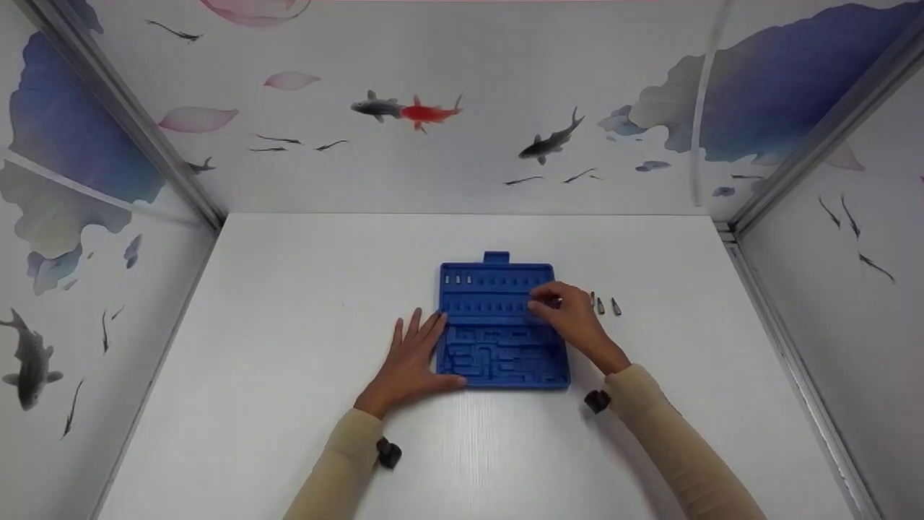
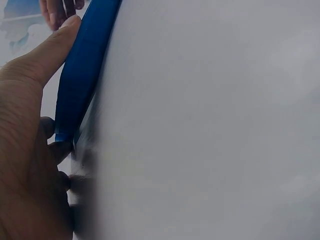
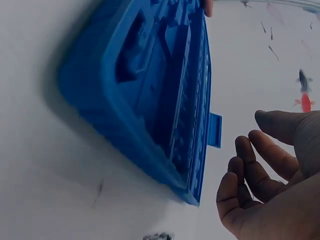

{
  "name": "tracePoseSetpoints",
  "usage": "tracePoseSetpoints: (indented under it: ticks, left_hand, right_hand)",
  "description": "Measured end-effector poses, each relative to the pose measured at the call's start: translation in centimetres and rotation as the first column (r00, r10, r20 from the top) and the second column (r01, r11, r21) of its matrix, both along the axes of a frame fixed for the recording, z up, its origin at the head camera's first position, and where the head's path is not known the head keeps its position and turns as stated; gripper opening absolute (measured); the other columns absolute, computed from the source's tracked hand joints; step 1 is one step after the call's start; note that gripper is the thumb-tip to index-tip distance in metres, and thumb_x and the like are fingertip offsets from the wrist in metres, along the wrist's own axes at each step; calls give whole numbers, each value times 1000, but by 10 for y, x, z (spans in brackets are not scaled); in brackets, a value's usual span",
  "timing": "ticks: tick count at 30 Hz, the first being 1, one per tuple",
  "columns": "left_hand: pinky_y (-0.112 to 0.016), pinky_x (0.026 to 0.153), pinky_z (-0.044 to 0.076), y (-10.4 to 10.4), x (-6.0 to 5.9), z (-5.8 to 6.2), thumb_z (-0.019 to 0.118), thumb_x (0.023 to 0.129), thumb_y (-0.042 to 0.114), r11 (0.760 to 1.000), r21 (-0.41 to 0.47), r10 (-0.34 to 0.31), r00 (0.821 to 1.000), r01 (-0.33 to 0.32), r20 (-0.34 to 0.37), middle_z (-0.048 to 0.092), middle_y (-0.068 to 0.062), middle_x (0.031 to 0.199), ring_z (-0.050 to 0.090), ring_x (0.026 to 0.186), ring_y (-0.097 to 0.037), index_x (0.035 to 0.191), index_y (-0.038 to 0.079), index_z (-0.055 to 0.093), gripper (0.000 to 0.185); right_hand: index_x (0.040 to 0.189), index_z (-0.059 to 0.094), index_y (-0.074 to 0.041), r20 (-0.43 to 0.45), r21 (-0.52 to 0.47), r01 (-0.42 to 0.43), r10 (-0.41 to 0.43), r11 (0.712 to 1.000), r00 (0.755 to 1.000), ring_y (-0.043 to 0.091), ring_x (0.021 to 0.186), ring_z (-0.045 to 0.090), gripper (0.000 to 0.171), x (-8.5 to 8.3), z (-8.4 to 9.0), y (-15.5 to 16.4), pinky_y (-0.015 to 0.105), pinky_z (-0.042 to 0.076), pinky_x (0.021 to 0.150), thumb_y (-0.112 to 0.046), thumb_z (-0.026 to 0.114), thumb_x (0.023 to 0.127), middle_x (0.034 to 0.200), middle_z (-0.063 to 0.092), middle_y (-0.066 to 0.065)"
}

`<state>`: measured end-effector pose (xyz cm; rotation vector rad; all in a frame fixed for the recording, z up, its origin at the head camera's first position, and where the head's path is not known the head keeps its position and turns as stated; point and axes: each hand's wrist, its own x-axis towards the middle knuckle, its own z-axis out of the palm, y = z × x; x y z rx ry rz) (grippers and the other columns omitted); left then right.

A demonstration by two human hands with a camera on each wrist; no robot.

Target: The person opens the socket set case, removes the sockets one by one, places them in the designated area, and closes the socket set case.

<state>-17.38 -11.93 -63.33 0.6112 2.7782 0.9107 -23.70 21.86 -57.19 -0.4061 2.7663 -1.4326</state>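
Risk: blue moulded plastic bit tray (image 1: pixel 502 328) braced at its left edge by flat, relaxed left hand (image 1: pixel 413 359); right hand (image 1: pixel 570 312) over tray, grasp indiscernible, might misseat a bit.

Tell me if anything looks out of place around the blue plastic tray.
Three small dark metal bits lie loose on the white table right of the blue plastic tray, though most of its slots sit empty; three bits fill the top-left slots.

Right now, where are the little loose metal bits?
In the head view, the loose bits lie on the white table, just right of the blue case, beside the right hand.
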Motion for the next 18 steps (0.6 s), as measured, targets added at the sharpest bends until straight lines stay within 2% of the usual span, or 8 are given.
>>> tracePoseSetpoints:
  ticks: [6, 13, 18]
  left_hand:
    - [-57, 135, -12, -1, 0, -1, 76, 83, 81, 1000, 13, -2, 1000, 2, 11, 16, -5, 184, -6, 171, -35, 178, 15, 17, 130]
    - [-56, 135, -13, -2, -1, -2, 75, 83, 83, 1000, 16, 2, 1000, -2, 15, 15, -4, 184, -7, 171, -33, 178, 16, 16, 131]
    - [-56, 135, -13, -2, 1, -4, 77, 84, 82, 1000, 23, 3, 1000, -3, 8, 15, -5, 184, -8, 171, -34, 178, 15, 15, 131]
  right_hand:
    - [126, 78, 2, 55, -1, -74, 74, 997, 996, 29, 109, 72, 27, -13, -2, -27, 50, 59, 97, -14, 79, 104, 119, 78, 12]
    - [128, 76, 3, 87, 16, -120, 118, 993, 989, 32, 118, 71, 29, -33, -9, -51, 51, 57, 107, -11, 77, 103, 124, 77, 15]
    - [133, 74, 0, 105, 45, -151, 146, 987, 984, 31, 121, 70, 32, -46, -11, -65, 51, 56, 109, -15, 77, 104, 129, 74, 15]
